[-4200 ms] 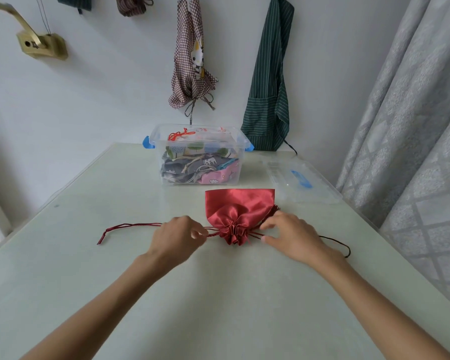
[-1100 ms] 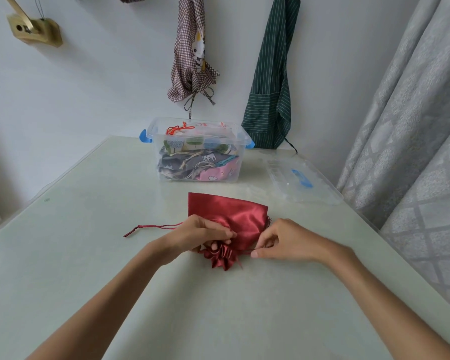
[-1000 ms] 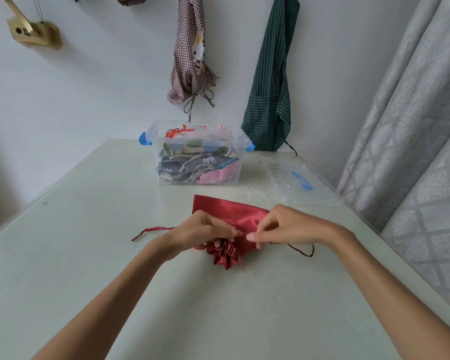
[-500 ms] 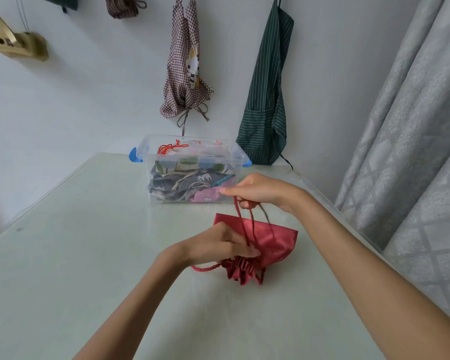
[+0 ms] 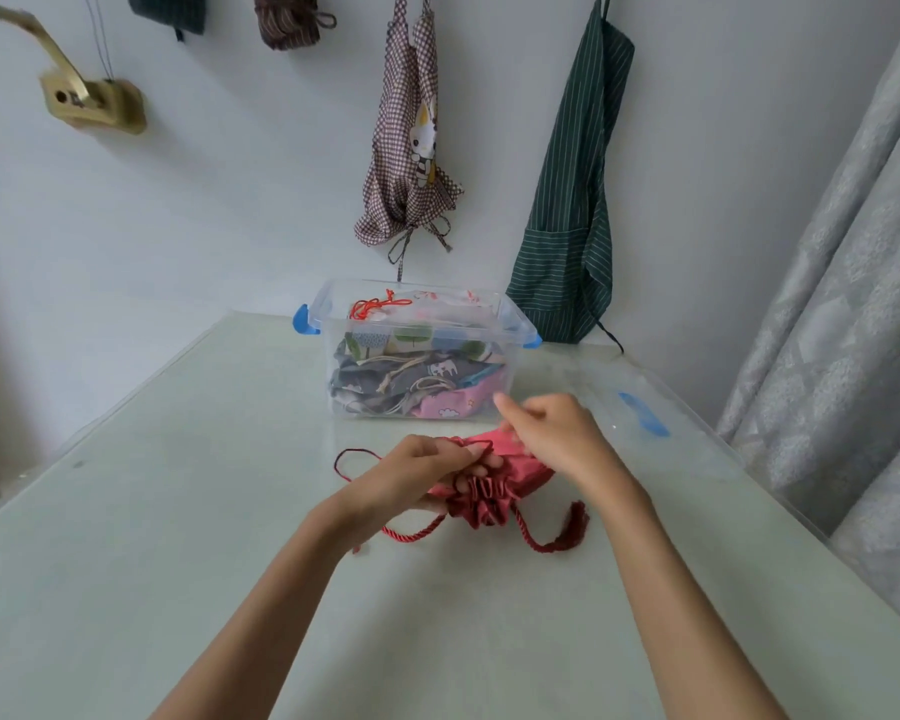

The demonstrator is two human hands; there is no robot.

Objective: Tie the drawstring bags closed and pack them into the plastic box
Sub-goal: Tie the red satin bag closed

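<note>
On the pale table [image 5: 178,537], hands grip a red bag [image 5: 526,467].

No words, numbers, brand names or signs can be read anywhere in the view. The checked brown-and-white fabric apron [image 5: 409,163] hanging on the wall bears a printed cartoon rabbit but no lettering that can be made out. The patterned cloth bags inside the clear plastic storage box with blue latches [image 5: 510,324] carry small pictures of trees and animals; any writing on them is too small to tell. The clear plastic lid with a blue handle [image 5: 645,423] lying on the tabletop shows no legible label.
</note>
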